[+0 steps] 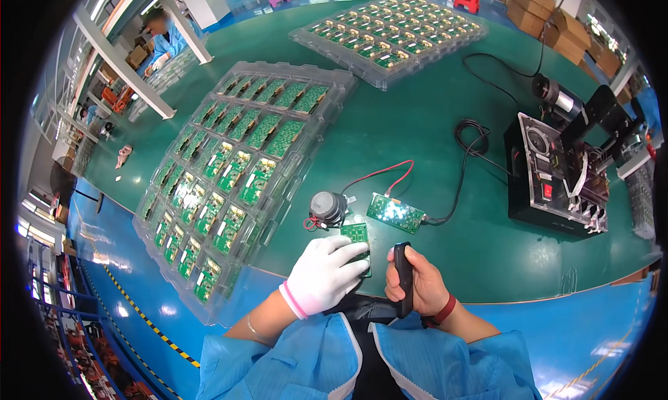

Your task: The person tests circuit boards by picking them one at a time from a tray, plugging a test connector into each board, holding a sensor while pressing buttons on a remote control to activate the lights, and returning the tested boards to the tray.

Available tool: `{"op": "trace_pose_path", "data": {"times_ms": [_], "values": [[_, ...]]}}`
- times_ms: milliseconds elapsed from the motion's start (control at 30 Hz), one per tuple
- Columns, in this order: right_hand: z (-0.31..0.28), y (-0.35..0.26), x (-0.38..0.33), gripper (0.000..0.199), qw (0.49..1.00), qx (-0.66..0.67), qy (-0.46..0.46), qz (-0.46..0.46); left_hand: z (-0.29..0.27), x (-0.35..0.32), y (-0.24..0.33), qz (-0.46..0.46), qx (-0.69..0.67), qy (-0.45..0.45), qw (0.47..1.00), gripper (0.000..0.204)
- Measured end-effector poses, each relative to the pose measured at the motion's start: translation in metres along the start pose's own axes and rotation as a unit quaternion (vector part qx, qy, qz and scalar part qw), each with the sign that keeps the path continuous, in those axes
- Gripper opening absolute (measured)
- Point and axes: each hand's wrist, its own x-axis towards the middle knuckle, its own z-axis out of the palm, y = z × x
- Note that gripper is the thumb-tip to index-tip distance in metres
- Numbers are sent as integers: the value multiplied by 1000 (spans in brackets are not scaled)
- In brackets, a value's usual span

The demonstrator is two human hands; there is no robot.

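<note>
My left hand, in a white glove with a pink cuff, has its fingers curled over a green circuit board at the table's front edge. The board's upper end shows beyond the fingers; the rest is partly covered. In my bare right hand is a slim black handheld device, gripped upright just right of that board. Past the left hand sits a round dark speaker with red wires. Beside it lies another green board, brightly lit, joined to a red wire and a black cable.
A clear plastic tray of green boards fills the left side and overhangs the front edge. A second board tray lies at the far side. At right stands a black test box, its cable coiled nearby. A co-worker sits far left.
</note>
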Motion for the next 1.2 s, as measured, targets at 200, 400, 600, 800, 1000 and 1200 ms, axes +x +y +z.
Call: {"op": "trace_pose_path", "data": {"times_ms": [200, 400, 600, 800, 1000, 1200], "values": [[1, 1, 2, 37, 1000, -5, -1, -2, 18, -2, 7, -31, 9, -19, 999, 46], [3, 2, 0, 36, 1000, -11, 3, -6, 16, 9, 2, 5, -11, 38, 999, 42], [2, 1, 2, 35, 1000, -21, 3, 1, 7, 8, -37, -123, 7, 283, 951, 27], [3, 1, 0, 35, 1000, -24, 7, -1, 24, -8, -64, -353, -378, 422, 744, 31], [11, 1, 0, 35, 997, -56, 55, -7, 25, -9, -59, -350, -369, 343, 790, 29], [6, 4, 0, 35, 998, -50, 35, -15, 25, -11, -60, -334, -378, 349, 790, 29]]}}
